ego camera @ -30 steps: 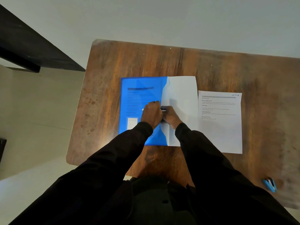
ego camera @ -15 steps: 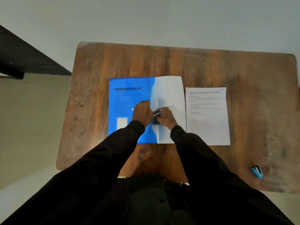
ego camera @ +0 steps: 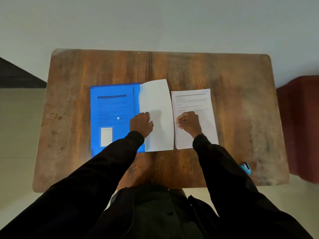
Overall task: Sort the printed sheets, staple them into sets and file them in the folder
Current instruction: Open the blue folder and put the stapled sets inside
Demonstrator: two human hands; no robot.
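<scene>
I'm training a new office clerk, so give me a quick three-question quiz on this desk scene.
1. True or false: the blue stapler lies apart from the blue folder.
2. The right hand rests on: A the stapler, B the printed sheets, C the folder.
3. Fill in: everything lies on a wooden ___.
Key: 1 true; 2 B; 3 table.

room at the back and right

you have bare tabletop (ego camera: 172, 69) behind the papers and down the right side. the blue folder (ego camera: 112, 107) and sheet stack (ego camera: 203, 104) fill the middle, with a narrow gap between them. the stapler (ego camera: 246, 168) sits at the near right edge.
</scene>
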